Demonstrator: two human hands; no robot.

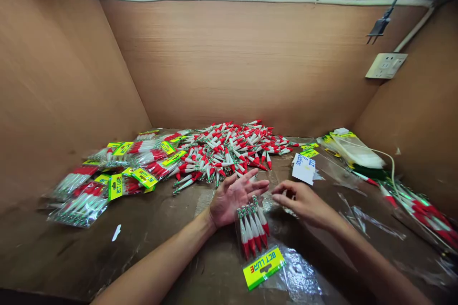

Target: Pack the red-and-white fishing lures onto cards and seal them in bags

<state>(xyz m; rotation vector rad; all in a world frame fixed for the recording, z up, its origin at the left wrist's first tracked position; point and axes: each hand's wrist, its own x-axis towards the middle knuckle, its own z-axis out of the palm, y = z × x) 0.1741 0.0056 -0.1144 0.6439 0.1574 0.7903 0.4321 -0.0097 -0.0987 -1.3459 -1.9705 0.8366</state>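
My left hand is turned palm up, its fingers stretched out toward the right. Just below it, against the heel of the palm, lies a clear bag of red-and-white fishing lures with a yellow BCT LURE header card. Whether the hand bears any of the bag's weight I cannot tell. To the right hovers my right hand, fingers curled with thumb and forefinger slightly apart; nothing shows between them. Beyond both hands spreads a heap of loose red-and-white lures with green-silver hooks.
Packed lure bags are piled at the left. A handwritten white card lies right of the heap. Farther right are a stack of clear bags and more lures with a white cord. A plug dangles near a wall outlet.
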